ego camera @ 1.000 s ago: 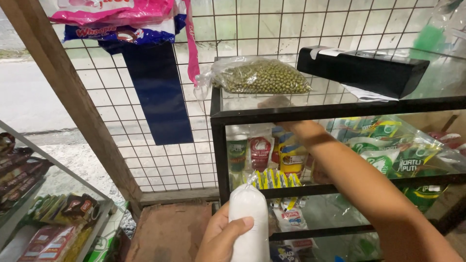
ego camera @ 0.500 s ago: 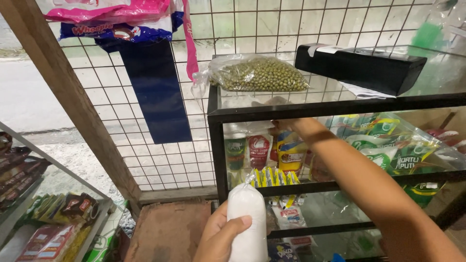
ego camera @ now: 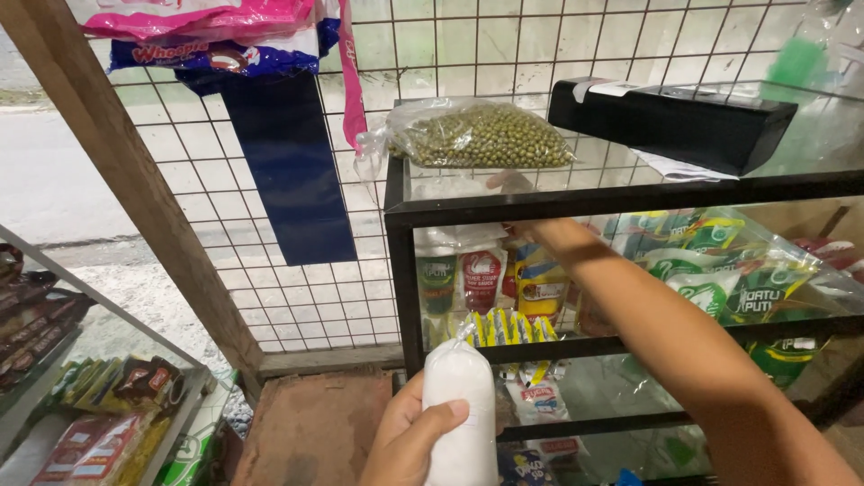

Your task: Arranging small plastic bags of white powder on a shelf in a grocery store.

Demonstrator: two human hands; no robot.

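Left hand (ego camera: 409, 441) clamped on white bag (ego camera: 461, 405), not yet shelved; right hand (ego camera: 522, 202) reaches into cabinet (ego camera: 400, 270), grip state unclear

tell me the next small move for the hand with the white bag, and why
Probably lift the white bag toward the glass case's top shelf. The left hand grips it low in front, while the right hand is already reaching onto that shelf beside the bag of green beans.
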